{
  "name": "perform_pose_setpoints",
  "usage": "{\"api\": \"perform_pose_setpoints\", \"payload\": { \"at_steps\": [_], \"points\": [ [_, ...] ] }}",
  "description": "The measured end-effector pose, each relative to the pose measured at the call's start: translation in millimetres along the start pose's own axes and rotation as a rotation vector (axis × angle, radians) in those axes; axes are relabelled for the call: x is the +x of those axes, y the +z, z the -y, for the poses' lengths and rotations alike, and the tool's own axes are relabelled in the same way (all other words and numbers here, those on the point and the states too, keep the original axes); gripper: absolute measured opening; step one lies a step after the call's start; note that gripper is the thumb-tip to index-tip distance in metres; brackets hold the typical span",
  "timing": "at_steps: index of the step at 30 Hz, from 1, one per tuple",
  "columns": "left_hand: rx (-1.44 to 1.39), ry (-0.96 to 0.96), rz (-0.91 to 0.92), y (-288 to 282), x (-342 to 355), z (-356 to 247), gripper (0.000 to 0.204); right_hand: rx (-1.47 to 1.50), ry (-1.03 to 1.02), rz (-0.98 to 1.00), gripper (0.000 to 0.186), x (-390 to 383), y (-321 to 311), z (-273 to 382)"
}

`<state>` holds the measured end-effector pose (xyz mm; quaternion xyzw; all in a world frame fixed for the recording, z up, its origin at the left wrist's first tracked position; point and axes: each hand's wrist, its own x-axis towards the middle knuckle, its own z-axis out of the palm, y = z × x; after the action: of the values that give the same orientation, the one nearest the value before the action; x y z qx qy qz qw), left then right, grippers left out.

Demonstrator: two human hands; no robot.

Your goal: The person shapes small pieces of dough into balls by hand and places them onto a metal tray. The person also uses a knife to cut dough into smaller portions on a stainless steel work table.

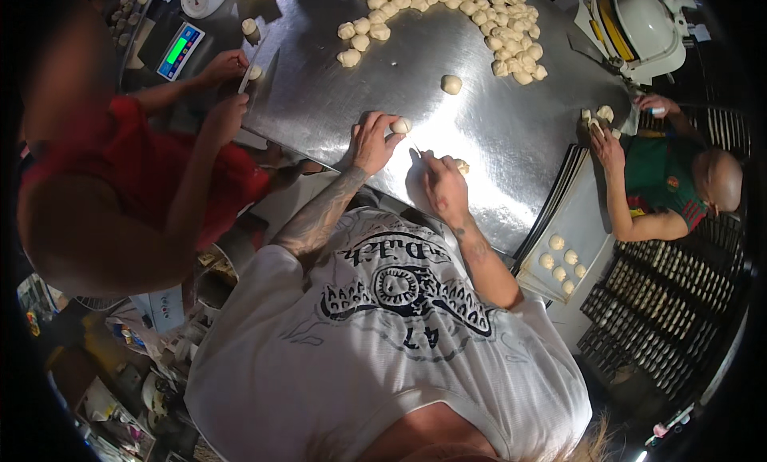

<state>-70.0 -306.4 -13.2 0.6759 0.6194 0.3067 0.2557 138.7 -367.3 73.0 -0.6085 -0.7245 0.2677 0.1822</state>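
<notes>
a: two hands of yours are on the steel table. your left hand is curled around a small ball of dough, pinching it at the fingertips just above the metal.

b: and my right?

a: your right hand is closed down on a second dough piece, which peeks out past your knuckles, pressed against the table. the two hands are near each other, close to your edge of the table.

b: what else lies around?

a: one loose dough ball sits alone toward the middle of the table. a big heap of dough pieces spreads across the far side. on your left a person in red has both hands at the table edge, beside a digital scale. on your right another person in a green top handles a few dough bits; below their arm a tray carries several shaped rounds.
</notes>
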Motion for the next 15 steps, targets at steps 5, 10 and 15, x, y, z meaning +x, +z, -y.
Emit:
{"api": "perform_pose_setpoints", "payload": {
  "at_steps": [5, 10, 15],
  "points": [
    [-0.134, 0.082, 0.024, -5, 1, -2, 0.047, 0.009, 0.033, -0.07, 0.042, 41, 10, 21],
    [-0.012, 0.093, 0.009, -2, 2, 0, 0.039, -0.052, 0.056, 0.026, 0.047, 1, 0, -1],
    [-0.124, 0.207, -0.071, -4, 2, -7, 0.041, 0.069, -0.016, -0.146, 0.045, 14, 1, 12]
  ]
}}
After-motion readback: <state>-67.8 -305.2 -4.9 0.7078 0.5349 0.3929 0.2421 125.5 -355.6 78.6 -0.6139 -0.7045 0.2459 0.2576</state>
